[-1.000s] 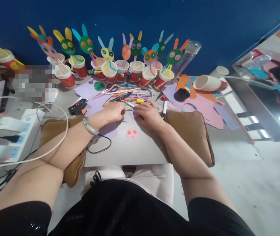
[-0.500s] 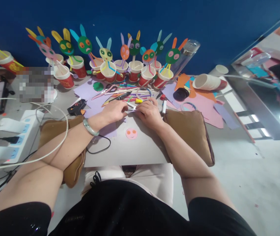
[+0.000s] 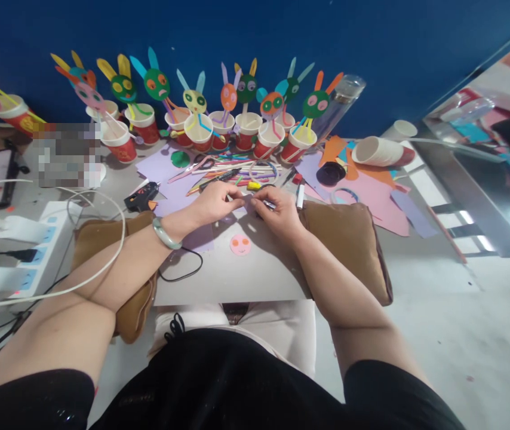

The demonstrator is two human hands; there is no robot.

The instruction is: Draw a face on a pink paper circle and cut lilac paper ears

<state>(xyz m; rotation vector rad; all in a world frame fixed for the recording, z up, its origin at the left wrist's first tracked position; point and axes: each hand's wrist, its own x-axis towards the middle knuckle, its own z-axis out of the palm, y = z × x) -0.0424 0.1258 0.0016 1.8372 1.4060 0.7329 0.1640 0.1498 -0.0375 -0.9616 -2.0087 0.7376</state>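
Note:
Pinched between the fingertips of both hands is a small piece of purple paper (image 3: 248, 203), mostly covered by the fingers. My left hand (image 3: 220, 202), with a pale bangle on its wrist, grips it from the left. From the other side my right hand (image 3: 278, 210) has thumb and forefinger closed on it; a small whitish object shows by its fingers, too blurred to name. Below the hands, a round pink paper face (image 3: 240, 245) with orange eyes lies on the table (image 3: 232, 278). Just beyond them are a yellow piece (image 3: 255, 186) and a black pen (image 3: 228, 175).
Red-and-white paper cups (image 3: 198, 132) with paper animal figures line the back wall. A glue gun (image 3: 142, 197) lies left of purple paper sheets. Brown cushions (image 3: 344, 251) flank my forearms. A power strip (image 3: 46, 245) with looping cables sits at left, coloured paper scraps (image 3: 380, 197) at right.
My hands have shifted slightly; the right hand has turned so its thumb and forefinger show. The purple paper between them now shows flatter, where a pale, thin shape was seen before.

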